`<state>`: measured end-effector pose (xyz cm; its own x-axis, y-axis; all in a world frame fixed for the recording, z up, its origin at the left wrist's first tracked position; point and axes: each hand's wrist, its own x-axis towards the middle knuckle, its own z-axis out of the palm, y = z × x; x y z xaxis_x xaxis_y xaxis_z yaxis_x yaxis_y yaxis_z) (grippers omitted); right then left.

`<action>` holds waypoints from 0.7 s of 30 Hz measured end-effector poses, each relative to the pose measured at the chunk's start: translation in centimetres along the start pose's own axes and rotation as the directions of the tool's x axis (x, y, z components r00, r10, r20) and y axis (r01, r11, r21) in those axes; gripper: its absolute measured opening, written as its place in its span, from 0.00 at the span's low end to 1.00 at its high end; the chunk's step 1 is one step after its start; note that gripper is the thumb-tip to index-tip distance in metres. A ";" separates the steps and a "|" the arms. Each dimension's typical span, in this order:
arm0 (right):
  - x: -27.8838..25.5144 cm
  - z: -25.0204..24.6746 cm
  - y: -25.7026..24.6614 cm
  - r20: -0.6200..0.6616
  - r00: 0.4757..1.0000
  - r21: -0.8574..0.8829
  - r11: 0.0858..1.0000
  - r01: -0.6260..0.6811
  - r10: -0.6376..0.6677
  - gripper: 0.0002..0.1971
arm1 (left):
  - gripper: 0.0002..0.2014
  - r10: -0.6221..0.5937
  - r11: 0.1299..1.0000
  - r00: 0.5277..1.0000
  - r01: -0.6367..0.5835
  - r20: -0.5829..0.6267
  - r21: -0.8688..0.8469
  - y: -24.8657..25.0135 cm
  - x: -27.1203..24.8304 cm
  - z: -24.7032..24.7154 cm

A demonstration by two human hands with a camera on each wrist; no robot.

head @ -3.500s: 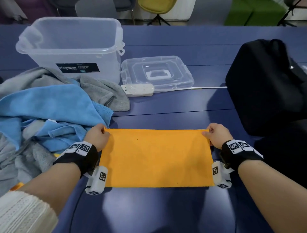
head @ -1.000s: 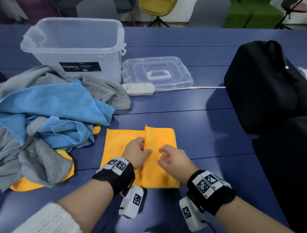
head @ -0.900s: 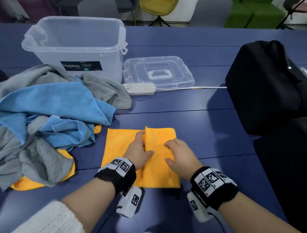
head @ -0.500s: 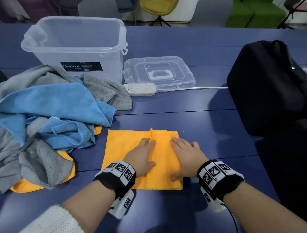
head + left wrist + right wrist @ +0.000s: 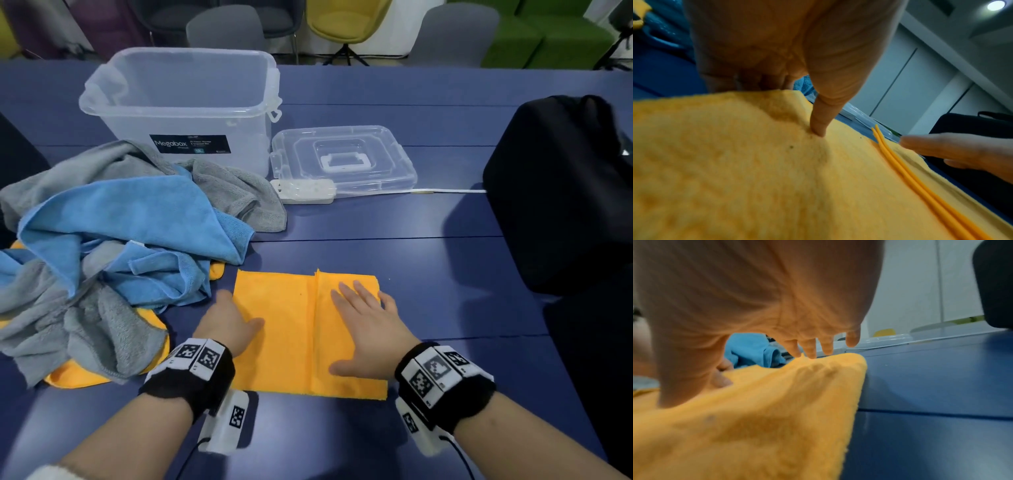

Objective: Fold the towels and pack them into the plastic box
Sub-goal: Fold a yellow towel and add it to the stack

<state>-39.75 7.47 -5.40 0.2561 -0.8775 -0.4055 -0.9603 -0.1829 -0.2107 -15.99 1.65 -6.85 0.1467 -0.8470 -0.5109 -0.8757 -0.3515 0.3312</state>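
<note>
An orange towel lies folded on the blue table, with a doubled hem running front to back near its middle. My right hand presses flat on the folded right part, fingers straight; the right wrist view shows its fingertips touching the towel. My left hand is at the towel's left edge. Its thumb pushes down on the cloth, and its fingers curl out of sight behind the raised edge. The clear plastic box stands open at the back left.
A heap of blue towels and grey towels lies left of the orange one, with more orange cloth under it. The box lid and a white power strip sit behind. A black bag stands at the right.
The right side of the towel has been folded over and laid flat. My right hand spread out on it, and my left hand slid from the middle to the left edge.
</note>
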 end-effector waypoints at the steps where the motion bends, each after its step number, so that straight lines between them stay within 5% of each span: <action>1: 0.3 0.2 -0.2 0.031 1.000 -0.019 1.000 0.008 -0.007 0.62 | 0.27 0.015 1.000 1.000 -0.016 0.023 0.024 0.0 -0.1 0.0; 3: 0.9 1.0 -0.3 0.094 0.996 -0.063 0.998 0.011 -0.005 0.66 | 0.19 0.073 0.997 0.996 -0.074 0.055 0.009 -0.1 -0.1 -0.1; 5: 1.1 1.6 0.0 0.112 0.994 -0.082 0.997 0.011 -0.002 0.67 | 0.15 0.165 0.969 0.983 -0.147 0.078 -0.199 0.0 -0.5 -0.6; 8: 1.1 2.0 0.3 0.083 0.996 -0.075 0.997 0.019 -0.013 0.68 | 0.16 0.319 0.878 0.947 -0.281 0.036 -0.388 1.6 -2.1 -1.7; 12: 0.6 1.7 1.1 -0.007 1.000 0.037 0.999 0.019 -0.019 0.66 | 0.21 0.453 0.817 0.892 -0.409 0.012 -0.408 5.3 -3.8 -1.1; 16: -0.9 1.5 3.5 -0.200 0.975 0.187 0.981 -0.057 0.095 0.48 | 0.22 0.508 0.819 0.858 -0.453 0.077 -0.352 9.1 -4.3 2.1; 21: -2.0 1.9 4.8 -0.158 0.978 0.248 0.964 -0.097 0.139 0.38 | 0.24 0.500 0.858 0.848 -0.457 0.176 -0.237 11.6 -4.4 6.6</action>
<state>-44.62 9.23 -7.30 0.0997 -0.9533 -0.2852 -0.9228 0.0186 -0.3848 -29.80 3.93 -6.01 -0.3947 -0.8235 -0.4075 -0.7090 -0.0091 0.7051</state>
